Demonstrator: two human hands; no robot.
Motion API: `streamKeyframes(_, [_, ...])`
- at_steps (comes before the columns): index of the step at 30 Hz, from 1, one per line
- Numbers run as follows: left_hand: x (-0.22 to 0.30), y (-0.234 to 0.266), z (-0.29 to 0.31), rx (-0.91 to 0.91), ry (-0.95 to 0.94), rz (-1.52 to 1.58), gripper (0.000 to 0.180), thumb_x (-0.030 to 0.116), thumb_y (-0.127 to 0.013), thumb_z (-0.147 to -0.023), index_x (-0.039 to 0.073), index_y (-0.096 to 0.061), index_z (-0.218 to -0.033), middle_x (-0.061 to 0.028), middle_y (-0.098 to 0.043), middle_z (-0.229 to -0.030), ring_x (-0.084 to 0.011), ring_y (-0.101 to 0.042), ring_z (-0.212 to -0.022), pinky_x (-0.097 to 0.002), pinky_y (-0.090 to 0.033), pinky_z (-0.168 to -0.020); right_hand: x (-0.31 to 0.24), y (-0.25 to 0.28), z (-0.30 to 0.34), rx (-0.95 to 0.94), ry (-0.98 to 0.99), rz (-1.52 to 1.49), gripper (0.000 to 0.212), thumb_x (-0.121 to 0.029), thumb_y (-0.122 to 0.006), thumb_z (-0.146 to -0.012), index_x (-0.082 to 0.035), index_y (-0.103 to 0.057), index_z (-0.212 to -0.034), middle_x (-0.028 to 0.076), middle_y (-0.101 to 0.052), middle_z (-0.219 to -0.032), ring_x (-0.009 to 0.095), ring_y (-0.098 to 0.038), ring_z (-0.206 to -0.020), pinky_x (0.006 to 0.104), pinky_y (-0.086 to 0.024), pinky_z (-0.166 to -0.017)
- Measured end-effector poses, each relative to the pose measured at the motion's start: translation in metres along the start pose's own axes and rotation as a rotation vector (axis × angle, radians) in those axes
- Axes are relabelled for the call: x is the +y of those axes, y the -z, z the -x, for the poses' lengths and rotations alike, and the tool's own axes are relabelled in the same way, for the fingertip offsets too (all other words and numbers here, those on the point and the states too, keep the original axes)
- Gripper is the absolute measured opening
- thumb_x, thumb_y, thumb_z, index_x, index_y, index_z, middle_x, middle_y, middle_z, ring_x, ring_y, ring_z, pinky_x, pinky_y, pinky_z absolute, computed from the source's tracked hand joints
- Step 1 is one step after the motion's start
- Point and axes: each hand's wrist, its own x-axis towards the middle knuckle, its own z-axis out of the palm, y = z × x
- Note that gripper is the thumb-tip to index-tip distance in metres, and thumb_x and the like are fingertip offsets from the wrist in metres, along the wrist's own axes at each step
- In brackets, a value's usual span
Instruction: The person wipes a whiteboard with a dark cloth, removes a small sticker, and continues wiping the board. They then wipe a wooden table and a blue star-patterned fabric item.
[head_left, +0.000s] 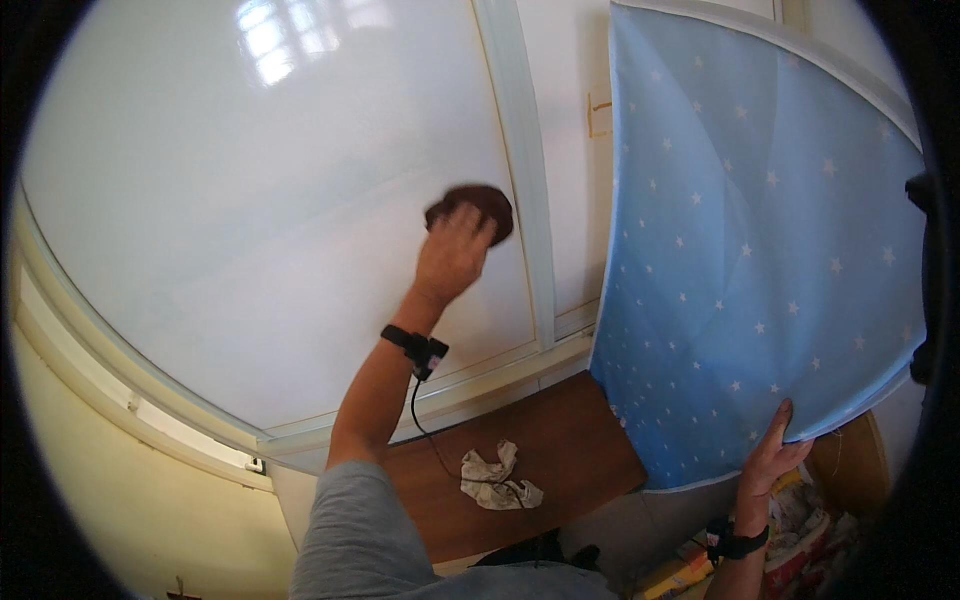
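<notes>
My left hand (455, 258) presses a dark brown-red cloth (488, 205) against a glossy white panel (300, 230), close to the panel's right frame. The fingers lie over the cloth, which is bunched under them. At the lower right, my right hand (772, 458) grips the bottom edge of a light blue curtain (760, 260) printed with white stars. Its thumb lies in front of the fabric, while the fingers are partly hidden behind it. The curtain hangs in front of the right part of the white wall unit.
Below the panel stands a brown wooden board or bench (570, 440) with a crumpled pale rag (497, 478) on it. A pile of mixed packages (800, 540) lies at the lower right. A pale frame (530, 180) divides the panels. A thin cable (414, 405) hangs from my left wristband.
</notes>
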Motion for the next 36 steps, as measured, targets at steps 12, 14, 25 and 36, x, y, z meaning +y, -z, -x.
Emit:
streamKeyframes(12, [0.023, -0.025, 0.065, -0.344, -0.28, 0.235, 0.036, 0.009, -0.052, -0.095, 0.003, -0.062, -0.129, -0.0187, -0.058, -0.139, -0.0337, -0.056, -0.128, -0.0466, -0.044, -0.11, -0.014, -0.01, -0.001, 0.078, -0.093, -0.125, 0.045, -0.023, -0.072, -0.097, 0.007, -0.061, -0.128, 0.027, -0.067, -0.12, 0.036, -0.07, -0.102, 0.0468, -0.059, -0.079])
streamKeyframes(14, [-0.002, 0.002, 0.047, -0.014, -0.318, 0.109, 0.036, 0.011, -0.058, -0.089, 0.006, -0.066, -0.124, -0.0184, -0.059, -0.133, -0.0352, -0.058, -0.121, -0.0491, -0.047, -0.102, -0.019, -0.009, -0.002, 0.057, -0.131, -0.152, 0.044, -0.021, -0.072, -0.097, 0.008, -0.06, -0.128, 0.027, -0.067, -0.121, 0.036, -0.07, -0.102, 0.0463, -0.058, -0.08])
streamKeyframes(25, [-0.011, -0.007, 0.055, 0.088, -0.09, 0.031, 0.034, 0.009, -0.064, -0.084, 0.005, -0.067, -0.118, -0.0171, -0.064, -0.121, -0.034, -0.061, -0.117, -0.0478, -0.051, -0.088, -0.04, 0.004, -0.011, 0.012, -0.189, -0.105, 0.03, -0.019, -0.07, -0.099, 0.008, -0.069, -0.112, 0.027, -0.068, -0.121, 0.033, -0.07, -0.098, 0.0446, -0.058, -0.082])
streamKeyframes(36, [0.031, -0.059, 0.139, -0.243, -0.295, 0.246, 0.034, 0.012, -0.057, -0.096, 0.007, -0.064, -0.129, -0.015, -0.061, -0.139, -0.0326, -0.057, -0.129, -0.0477, -0.046, -0.11, -0.044, 0.008, -0.015, -0.034, -0.224, -0.096, 0.035, -0.02, -0.069, -0.1, 0.006, -0.065, -0.123, 0.026, -0.068, -0.121, 0.033, -0.068, -0.104, 0.0463, -0.058, -0.084])
